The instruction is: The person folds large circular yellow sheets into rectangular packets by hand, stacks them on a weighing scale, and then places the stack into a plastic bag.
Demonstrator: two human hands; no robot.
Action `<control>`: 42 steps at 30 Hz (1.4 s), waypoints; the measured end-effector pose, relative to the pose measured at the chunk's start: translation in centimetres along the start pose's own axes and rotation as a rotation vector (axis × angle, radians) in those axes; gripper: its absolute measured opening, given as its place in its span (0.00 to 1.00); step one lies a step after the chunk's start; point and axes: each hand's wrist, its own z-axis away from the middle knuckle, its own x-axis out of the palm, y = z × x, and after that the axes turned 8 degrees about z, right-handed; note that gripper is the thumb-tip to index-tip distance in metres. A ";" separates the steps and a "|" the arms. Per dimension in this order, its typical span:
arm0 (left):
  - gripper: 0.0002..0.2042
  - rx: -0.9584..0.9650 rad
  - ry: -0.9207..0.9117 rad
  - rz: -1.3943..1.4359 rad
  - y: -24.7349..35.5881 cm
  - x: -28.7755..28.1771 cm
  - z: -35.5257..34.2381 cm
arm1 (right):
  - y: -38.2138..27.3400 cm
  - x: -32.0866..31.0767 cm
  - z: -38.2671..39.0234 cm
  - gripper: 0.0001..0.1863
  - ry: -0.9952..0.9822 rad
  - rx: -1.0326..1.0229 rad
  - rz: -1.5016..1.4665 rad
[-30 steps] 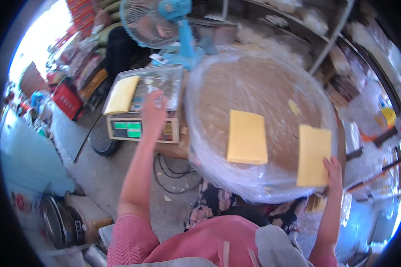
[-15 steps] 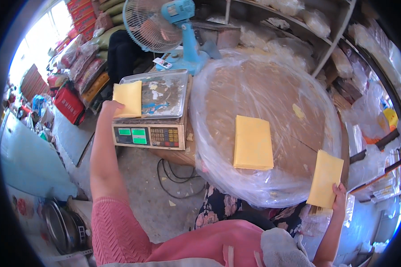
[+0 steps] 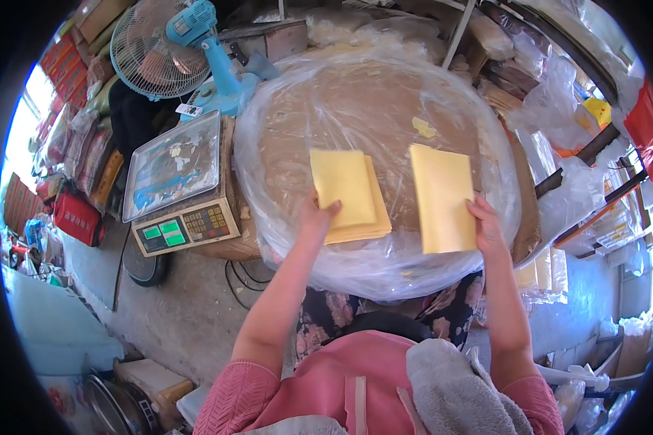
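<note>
My left hand (image 3: pixel 315 220) grips the left edge of a flat, folded yellow sheet bundle (image 3: pixel 343 185), thumb on top. This bundle lies over, or just above, a thicker yellow sheet stack (image 3: pixel 382 220) on the plastic-covered round table (image 3: pixel 355 94); the stack's right and lower edges show. To the right, my right hand (image 3: pixel 489 226) is closed on the right edge of another yellow sheet bundle (image 3: pixel 442 197), slightly tilted above the table. Whether the sheets are food or paper I cannot tell.
A digital scale (image 3: pixel 189 226) with a worn metal pan (image 3: pixel 178 163) stands left of the table. Behind it are a blue fan (image 3: pixel 210 54), a remote (image 3: pixel 189 110) and a cleaver (image 3: pixel 257 64). A yellow scrap (image 3: pixel 424 127) lies on the table. Bagged goods crowd the right side.
My left hand has lifted its yellow bundle off the scale pan and carried it right to the stack. My right hand has brought its bundle inward from the table's right edge. The view has shifted right.
</note>
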 end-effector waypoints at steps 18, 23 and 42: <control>0.17 0.008 0.014 -0.637 4.8 -0.8 1.9 | 10.3 15.4 -8.4 0.24 -0.020 0.099 0.257; 0.23 0.566 -0.017 -1.116 1.3 3.2 -1.3 | 10.8 16.6 -8.4 0.30 0.058 -0.152 0.963; 0.30 0.416 -0.149 -1.545 -2.4 5.3 -1.1 | -8.5 -7.0 -17.2 0.30 0.796 -0.485 1.549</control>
